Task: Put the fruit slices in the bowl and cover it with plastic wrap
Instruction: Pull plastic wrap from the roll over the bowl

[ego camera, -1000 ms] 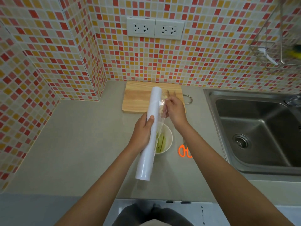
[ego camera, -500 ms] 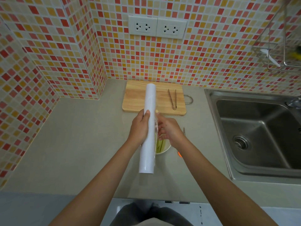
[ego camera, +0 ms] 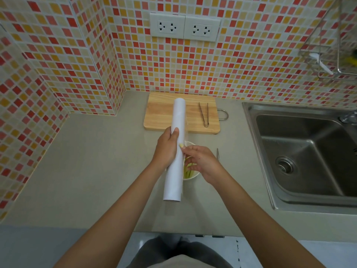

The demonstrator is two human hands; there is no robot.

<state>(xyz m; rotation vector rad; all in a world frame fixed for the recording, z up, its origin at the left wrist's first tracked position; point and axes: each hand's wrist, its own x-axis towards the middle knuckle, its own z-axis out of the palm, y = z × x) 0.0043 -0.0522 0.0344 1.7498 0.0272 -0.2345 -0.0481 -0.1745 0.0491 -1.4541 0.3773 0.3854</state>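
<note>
At frame centre our left hand (ego camera: 166, 149) grips the long white plastic-wrap roll (ego camera: 176, 149) over the small white bowl (ego camera: 191, 176); our right hand (ego camera: 201, 161) pinches its film edge

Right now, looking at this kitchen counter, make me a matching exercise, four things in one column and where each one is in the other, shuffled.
Things:
1. white plastic wrap roll
2. metal tongs
3. small white bowl of green fruit slices
4. wooden cutting board

Places:
A. lying on the cutting board
B. gripped in the left hand
C. against the tiled back wall
D. on the counter, under the right hand

Pairs: 1-B, 2-A, 3-D, 4-C
</note>
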